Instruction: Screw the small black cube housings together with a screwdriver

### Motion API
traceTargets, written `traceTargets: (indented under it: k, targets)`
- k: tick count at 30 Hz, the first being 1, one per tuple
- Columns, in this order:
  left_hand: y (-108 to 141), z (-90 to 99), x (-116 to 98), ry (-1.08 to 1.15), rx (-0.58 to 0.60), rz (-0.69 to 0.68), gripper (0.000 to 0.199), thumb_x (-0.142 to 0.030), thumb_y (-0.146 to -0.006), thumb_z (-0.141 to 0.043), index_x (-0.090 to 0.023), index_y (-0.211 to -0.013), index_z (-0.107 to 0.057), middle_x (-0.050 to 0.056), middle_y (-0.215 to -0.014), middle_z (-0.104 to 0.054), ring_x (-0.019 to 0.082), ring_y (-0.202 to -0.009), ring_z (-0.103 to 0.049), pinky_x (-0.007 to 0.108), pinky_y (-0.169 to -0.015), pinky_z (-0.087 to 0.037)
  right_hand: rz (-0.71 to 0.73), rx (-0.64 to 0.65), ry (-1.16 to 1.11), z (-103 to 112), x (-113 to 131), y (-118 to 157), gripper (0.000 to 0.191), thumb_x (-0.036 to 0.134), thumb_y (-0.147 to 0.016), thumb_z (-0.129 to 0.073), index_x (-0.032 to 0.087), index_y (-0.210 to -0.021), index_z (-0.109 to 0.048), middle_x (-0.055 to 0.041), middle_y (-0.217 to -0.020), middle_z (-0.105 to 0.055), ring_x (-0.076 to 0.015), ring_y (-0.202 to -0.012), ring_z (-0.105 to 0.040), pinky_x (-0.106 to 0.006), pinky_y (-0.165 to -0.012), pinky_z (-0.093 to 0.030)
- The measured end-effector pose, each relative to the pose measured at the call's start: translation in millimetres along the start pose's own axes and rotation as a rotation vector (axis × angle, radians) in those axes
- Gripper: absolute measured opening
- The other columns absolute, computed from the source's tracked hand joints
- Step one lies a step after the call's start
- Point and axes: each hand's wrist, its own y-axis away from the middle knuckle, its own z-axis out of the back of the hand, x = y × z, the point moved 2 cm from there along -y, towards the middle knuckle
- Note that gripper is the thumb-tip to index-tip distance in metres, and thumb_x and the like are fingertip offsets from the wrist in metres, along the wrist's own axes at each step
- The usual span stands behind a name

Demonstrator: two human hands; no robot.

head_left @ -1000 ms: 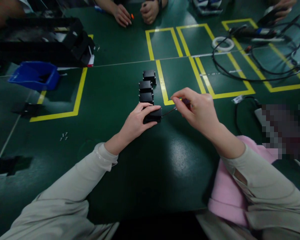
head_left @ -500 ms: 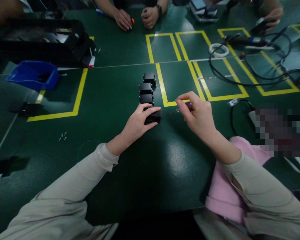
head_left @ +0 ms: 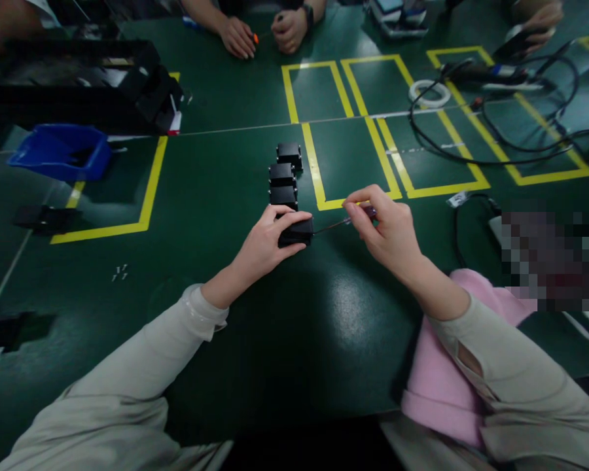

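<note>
My left hand [head_left: 267,242] grips a small black box [head_left: 298,230] and holds it on the green table, thumb on the near side and fingers over the top and far side. In my right hand [head_left: 385,226] is a screwdriver [head_left: 331,226], pinched by its dark handle. Its thin shaft points left, and the tip meets the right end of the box. Beyond that box, more black boxes [head_left: 283,195] of the same kind stand in a row leading away from me. Several small screws [head_left: 120,272] lie loose to the left.
A blue bin [head_left: 61,152] and a long black tray [head_left: 73,85] stand at the left. Yellow tape [head_left: 311,167] marks rectangles on the table. Black cables [head_left: 491,160] and a white ring [head_left: 429,94] lie at the right. A pink cloth [head_left: 442,386] is under my right forearm. A co-worker's hands [head_left: 238,37] are opposite.
The view has shifted slightly, so most things sit a little further left. Both hands keep their hold, and the screwdriver tip stays at the end of the box. The screwdriver handle looks slightly turned.
</note>
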Motion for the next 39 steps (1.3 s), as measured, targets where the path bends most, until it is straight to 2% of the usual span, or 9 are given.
traceTargets:
  k: [6, 12, 19, 26, 32, 39]
  targets:
    - [-1.2, 1.5, 0.9, 0.031, 0.022, 0.006, 0.05, -0.022, -0.087, -0.073, -0.028, -0.135, -0.058, 0.006, -0.127, -0.053, 0.025, -0.122, -0.057, 0.044, -0.109, -0.048, 0.032, -0.016, 0.09, -0.6, -0.7, 1.8, 0.018, 0.026, -0.098, -0.05, 0.018, -0.105, -0.064, 0.0017, -0.073, -0.061, -0.0081, -0.056, -0.057, -0.022, -0.058, -0.045]
    - [-1.2, 1.4, 0.1, 0.025, 0.026, -0.006, 0.049, -0.022, -0.088, -0.072, -0.025, -0.135, -0.058, 0.007, -0.128, -0.054, 0.024, -0.122, -0.057, 0.042, -0.109, -0.047, 0.063, -0.021, 0.121, 0.3, 0.4, 2.0, 0.022, 0.033, -0.1, -0.054, 0.017, -0.097, -0.068, 0.0003, -0.073, -0.069, -0.0079, -0.056, -0.061, -0.021, -0.057, -0.042]
    - [-1.2, 0.7, -0.2, 0.014, 0.028, 0.0, 0.05, -0.022, -0.088, -0.072, -0.026, -0.135, -0.056, 0.008, -0.129, -0.055, 0.024, -0.123, -0.058, 0.045, -0.109, -0.048, 0.059, 0.005, 0.112, 1.1, 1.7, 1.3, 0.021, 0.028, -0.099, -0.05, 0.018, -0.108, -0.066, -0.0021, -0.086, -0.071, -0.0074, -0.06, -0.061, -0.021, -0.057, -0.043]
    - [-1.2, 1.3, -0.9, 0.02, 0.029, 0.001, 0.049, -0.022, -0.088, -0.073, -0.025, -0.135, -0.057, 0.008, -0.129, -0.056, 0.024, -0.123, -0.058, 0.044, -0.109, -0.047, 0.093, -0.017, 0.118, 0.4, 1.0, 1.6, 0.024, 0.034, -0.101, -0.052, 0.018, -0.097, -0.068, 0.0003, -0.074, -0.07, -0.0076, -0.056, -0.063, -0.021, -0.055, -0.042]
    - [-1.6, 1.7, -0.9, 0.033, 0.031, -0.012, 0.05, -0.02, -0.087, -0.073, -0.024, -0.134, -0.057, 0.008, -0.13, -0.057, 0.024, -0.124, -0.058, 0.043, -0.11, -0.047, 0.073, 0.007, 0.133, -0.3, 2.6, 2.1, 0.028, 0.026, -0.1, -0.047, 0.011, -0.112, -0.066, -0.0079, -0.095, -0.073, -0.0093, -0.064, -0.065, -0.023, -0.063, -0.049]
    - [-1.4, 1.6, -1.0, 0.037, 0.034, -0.018, 0.049, -0.019, -0.088, -0.072, -0.025, -0.134, -0.056, 0.008, -0.13, -0.057, 0.024, -0.125, -0.057, 0.044, -0.11, -0.047, 0.093, -0.007, 0.155, 1.6, 1.3, 1.8, 0.026, 0.034, -0.101, -0.051, 0.015, -0.1, -0.068, -0.0023, -0.078, -0.073, -0.0088, -0.057, -0.064, -0.022, -0.056, -0.045]
